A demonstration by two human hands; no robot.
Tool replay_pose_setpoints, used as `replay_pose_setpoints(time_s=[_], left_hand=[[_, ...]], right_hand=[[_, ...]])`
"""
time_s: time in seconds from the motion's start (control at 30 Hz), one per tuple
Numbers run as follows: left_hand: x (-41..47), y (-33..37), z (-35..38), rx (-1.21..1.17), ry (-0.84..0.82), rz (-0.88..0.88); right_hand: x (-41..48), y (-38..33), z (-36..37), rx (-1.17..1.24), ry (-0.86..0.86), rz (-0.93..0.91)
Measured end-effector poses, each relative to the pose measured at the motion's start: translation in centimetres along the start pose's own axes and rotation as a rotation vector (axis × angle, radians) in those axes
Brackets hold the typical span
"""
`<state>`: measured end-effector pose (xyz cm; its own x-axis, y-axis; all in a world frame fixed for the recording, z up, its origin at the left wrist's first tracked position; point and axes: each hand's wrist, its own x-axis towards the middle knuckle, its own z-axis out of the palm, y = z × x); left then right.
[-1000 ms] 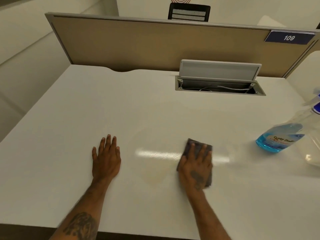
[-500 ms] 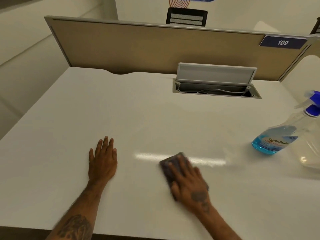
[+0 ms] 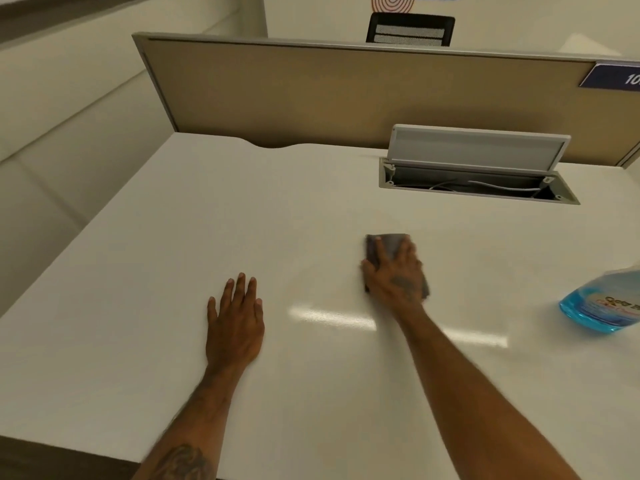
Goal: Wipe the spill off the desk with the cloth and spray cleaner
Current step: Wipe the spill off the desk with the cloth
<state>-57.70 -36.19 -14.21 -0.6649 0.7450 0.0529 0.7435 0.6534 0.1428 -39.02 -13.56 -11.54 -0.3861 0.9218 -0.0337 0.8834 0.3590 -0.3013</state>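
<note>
My right hand (image 3: 394,277) presses a dark grey cloth (image 3: 389,244) flat on the white desk (image 3: 173,271), right of centre; most of the cloth is hidden under the palm. My left hand (image 3: 235,320) lies flat on the desk to the left, fingers apart, holding nothing. A clear spray bottle with blue cleaner (image 3: 602,303) lies on its side at the right edge, cut off by the frame. No distinct spill shows on the desk, only a glossy light streak near my right wrist.
An open cable tray with a raised grey lid (image 3: 478,150) sits in the desk at the back right. A tan partition panel (image 3: 346,98) closes off the desk's far side. The desk's front edge runs close below my forearms.
My right hand has slid the cloth forward and to the right, away from me. The left hand stays flat in place. The view has shifted, cutting off more of the spray bottle.
</note>
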Motion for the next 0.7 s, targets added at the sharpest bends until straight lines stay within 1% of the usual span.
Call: replay_pose_setpoints(time_s=[0.07, 0.13, 0.27, 0.47, 0.57, 0.63, 0.7], left_hand=[[0.1, -0.1, 0.1, -0.009, 0.0, 0.001], [0.1, -0.2, 0.1, -0.017, 0.001, 0.007], [0.0, -0.2, -0.1, -0.094, 0.012, -0.006], [-0.3, -0.1, -0.6, -0.253, 0.062, -0.061], [-0.5, 0.1, -0.9, -0.264, 0.105, -0.07], [-0.6, 0.2, -1.0, -0.232, 0.119, -0.051], [-0.9, 0.3, -1.0, -0.183, 0.133, -0.021]], right_hand=[[-1.0, -3.9, 1.7, 0.019, -0.053, -0.165], [-3.0, -6.8, 3.3, 0.009, -0.071, -0.334], [-7.5, -9.0, 5.2, -0.031, -0.103, -0.599], [-12.2, -5.7, 4.7, -0.069, -0.092, -0.9], [-13.6, -2.8, 3.4, -0.114, -0.126, -1.031], [-14.2, -0.6, 2.4, -0.15, -0.152, -1.085], [-14.6, 1.8, 1.2, -0.176, -0.179, -1.074]])
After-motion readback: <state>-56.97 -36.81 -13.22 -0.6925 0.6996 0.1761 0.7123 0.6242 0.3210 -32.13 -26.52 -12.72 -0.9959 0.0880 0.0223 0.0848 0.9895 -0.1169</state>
